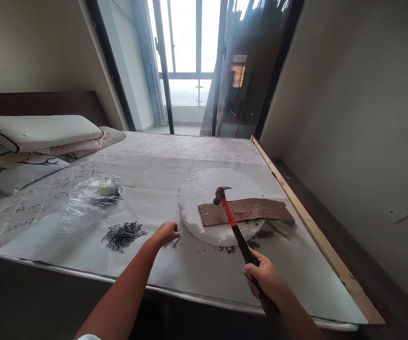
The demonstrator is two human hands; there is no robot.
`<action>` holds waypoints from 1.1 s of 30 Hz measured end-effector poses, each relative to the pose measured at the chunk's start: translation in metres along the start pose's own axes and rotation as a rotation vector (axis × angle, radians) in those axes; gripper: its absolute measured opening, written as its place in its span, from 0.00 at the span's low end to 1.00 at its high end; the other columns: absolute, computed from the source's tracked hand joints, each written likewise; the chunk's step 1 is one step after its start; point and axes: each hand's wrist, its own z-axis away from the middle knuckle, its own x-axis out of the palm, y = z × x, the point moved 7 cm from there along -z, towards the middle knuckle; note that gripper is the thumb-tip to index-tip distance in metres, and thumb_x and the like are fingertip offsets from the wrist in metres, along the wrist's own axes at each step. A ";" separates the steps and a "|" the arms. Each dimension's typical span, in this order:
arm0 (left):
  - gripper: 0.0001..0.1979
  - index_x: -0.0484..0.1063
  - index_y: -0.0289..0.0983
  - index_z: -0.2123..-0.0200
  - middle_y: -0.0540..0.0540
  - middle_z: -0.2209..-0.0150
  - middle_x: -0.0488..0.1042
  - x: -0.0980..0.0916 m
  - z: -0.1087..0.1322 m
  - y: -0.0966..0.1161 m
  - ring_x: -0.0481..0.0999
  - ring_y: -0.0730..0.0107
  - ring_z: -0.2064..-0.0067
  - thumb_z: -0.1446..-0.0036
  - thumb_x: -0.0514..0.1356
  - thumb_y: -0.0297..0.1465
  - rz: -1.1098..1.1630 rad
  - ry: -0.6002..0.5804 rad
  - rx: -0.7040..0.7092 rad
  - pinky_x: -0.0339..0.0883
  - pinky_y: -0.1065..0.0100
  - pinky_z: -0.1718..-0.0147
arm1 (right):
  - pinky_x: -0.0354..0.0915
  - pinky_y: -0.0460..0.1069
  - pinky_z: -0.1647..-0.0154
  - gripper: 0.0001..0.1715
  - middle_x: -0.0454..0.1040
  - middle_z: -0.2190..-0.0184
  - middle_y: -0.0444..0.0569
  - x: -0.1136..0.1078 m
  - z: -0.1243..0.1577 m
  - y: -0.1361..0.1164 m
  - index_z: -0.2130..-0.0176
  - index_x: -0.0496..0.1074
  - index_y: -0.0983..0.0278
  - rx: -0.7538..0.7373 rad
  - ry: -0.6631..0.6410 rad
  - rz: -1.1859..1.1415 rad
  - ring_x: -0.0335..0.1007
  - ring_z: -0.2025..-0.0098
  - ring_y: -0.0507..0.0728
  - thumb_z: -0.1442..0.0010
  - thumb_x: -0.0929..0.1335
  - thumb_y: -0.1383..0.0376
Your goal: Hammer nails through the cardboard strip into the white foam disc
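Note:
My right hand is wrapped round the black and red grip of a claw hammer. The hammer's metal head is raised over a brown wooden board, which has many small holes and a few pale nail heads near its left end. Under the board lies a round white foam disc. My left hand is closed, just left of the disc, and a thin nail end shows at its fingertips. A couple of nails are right below those fingers. Further left is a heap of grey nails.
A clear plastic bag with something dark inside lies behind the nail heap. White sheeting covers the mattress. Dark crumbs are scattered by the disc. A wooden rail runs along the right edge, and pillows are stacked at left.

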 end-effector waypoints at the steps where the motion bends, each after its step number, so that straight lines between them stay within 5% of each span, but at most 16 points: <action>1: 0.05 0.69 0.36 0.81 0.53 0.85 0.67 -0.002 -0.001 0.009 0.65 0.76 0.82 0.59 0.59 0.31 0.096 -0.019 0.007 0.58 0.74 0.81 | 0.48 0.42 0.92 0.39 0.51 0.90 0.28 0.000 0.000 -0.002 0.45 0.59 0.70 -0.008 0.004 0.001 0.47 0.93 0.46 0.59 0.62 0.64; 8: 0.14 0.74 0.33 0.67 0.50 0.80 0.72 -0.001 -0.013 0.078 0.70 0.73 0.79 0.55 0.60 0.37 0.753 0.094 0.088 0.67 0.70 0.76 | 0.48 0.42 0.92 0.39 0.54 0.88 0.29 0.000 0.001 -0.013 0.45 0.58 0.68 -0.025 0.043 -0.037 0.47 0.93 0.46 0.59 0.62 0.63; 15: 0.09 0.76 0.36 0.74 0.47 0.73 0.76 0.008 -0.031 0.118 0.74 0.70 0.69 0.52 0.59 0.35 0.612 0.338 0.232 0.67 0.69 0.69 | 0.46 0.41 0.93 0.42 0.52 0.91 0.29 -0.002 0.004 -0.013 0.42 0.56 0.72 -0.013 -0.001 0.033 0.46 0.93 0.46 0.57 0.61 0.64; 33: 0.09 0.77 0.38 0.71 0.46 0.67 0.78 0.022 -0.041 0.122 0.76 0.66 0.66 0.49 0.58 0.35 0.534 0.374 0.270 0.68 0.68 0.67 | 0.45 0.41 0.91 0.43 0.52 0.93 0.31 0.004 0.019 -0.032 0.39 0.54 0.73 0.008 -0.043 0.145 0.45 0.92 0.46 0.55 0.60 0.67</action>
